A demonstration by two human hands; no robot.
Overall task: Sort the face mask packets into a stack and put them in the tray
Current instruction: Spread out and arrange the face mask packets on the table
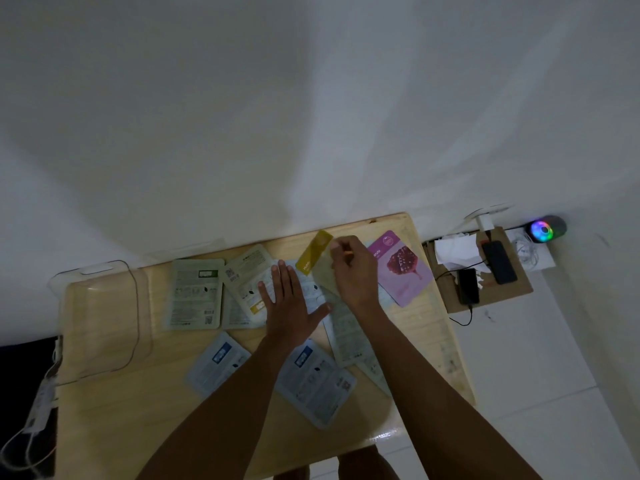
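Several face mask packets lie scattered on a light wooden table (138, 403). My right hand (353, 268) grips a yellow-topped packet (313, 256) by its edge and lifts it tilted near the table's far side. My left hand (287, 299) lies flat with straight fingers on a white packet (313, 292) in the middle. A purple pomegranate packet (401, 268) sits at the far right. A green packet (195, 292) and a yellow-marked white one (244, 275) lie left of my hands. Two blue packets (218, 362) (317, 379) lie nearer me. A clear plastic tray (100, 320) stands at the table's left end.
Right of the table, a cardboard box (485, 271) holds two dark phones (498, 261) with cables and crumpled paper. A small speaker with coloured lights (545, 230) glows beyond it. White cables hang off the table's left edge (38, 410). A white wall rises behind.
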